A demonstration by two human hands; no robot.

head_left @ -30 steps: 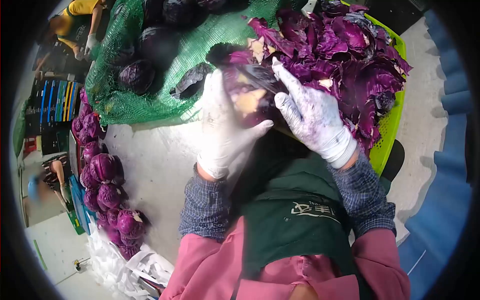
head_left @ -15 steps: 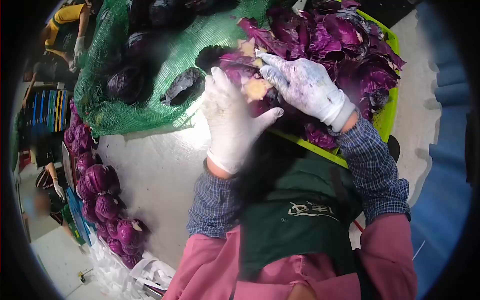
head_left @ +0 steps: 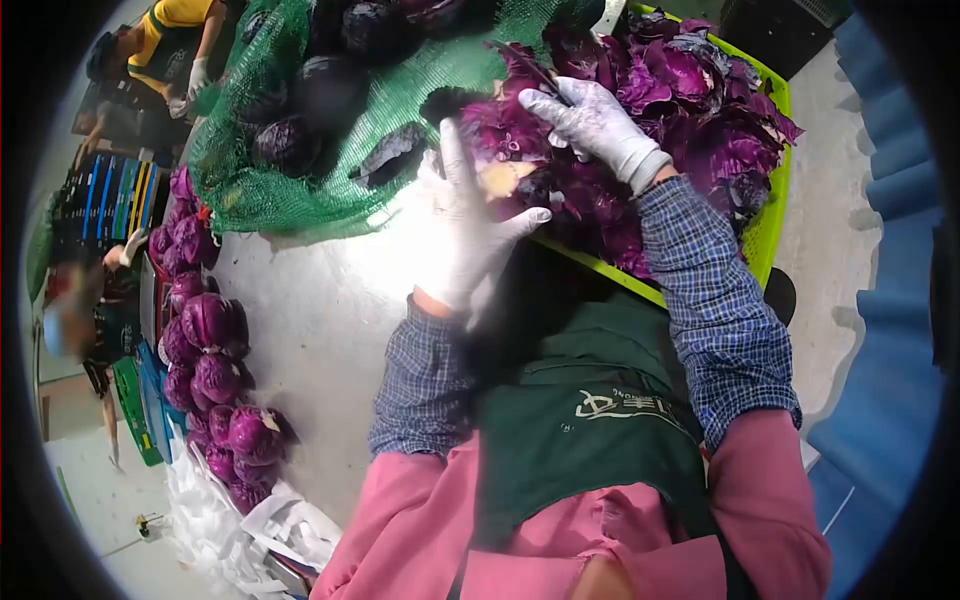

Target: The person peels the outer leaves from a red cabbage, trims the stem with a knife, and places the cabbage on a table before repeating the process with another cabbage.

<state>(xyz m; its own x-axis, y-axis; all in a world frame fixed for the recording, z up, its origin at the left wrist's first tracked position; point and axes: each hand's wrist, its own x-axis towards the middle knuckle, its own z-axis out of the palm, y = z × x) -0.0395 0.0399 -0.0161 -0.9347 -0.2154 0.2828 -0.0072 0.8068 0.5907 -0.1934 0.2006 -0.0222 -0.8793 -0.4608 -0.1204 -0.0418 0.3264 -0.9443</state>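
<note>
My left hand [head_left: 455, 225], in a white glove, is wrapped round the near left side of a red cabbage [head_left: 500, 140], thumb and fingers wide apart. The cabbage's pale cut stem [head_left: 505, 178] faces up between them. Beyond it my right hand [head_left: 600, 130], in a stained white glove, is closed on a thin dark tool that looks like a knife [head_left: 535, 65]; its handle is hidden in the fingers. Loose purple leaves [head_left: 690, 150] lie under and beside the right hand, heaped in a lime-green crate [head_left: 777, 220].
A green mesh bag [head_left: 240, 200] with several dark cabbages [head_left: 285, 145] lies at the back left. Peeled red cabbages [head_left: 210, 322] line the left edge of the metal table [head_left: 320, 330]. White strips [head_left: 210, 520] lie at lower left. Co-workers [head_left: 170, 45] are at far left.
My right hand has moved up and away from the cut stem, and the dark blade now shows. My left hand stays at the cabbage. The whole view has shifted slightly.
</note>
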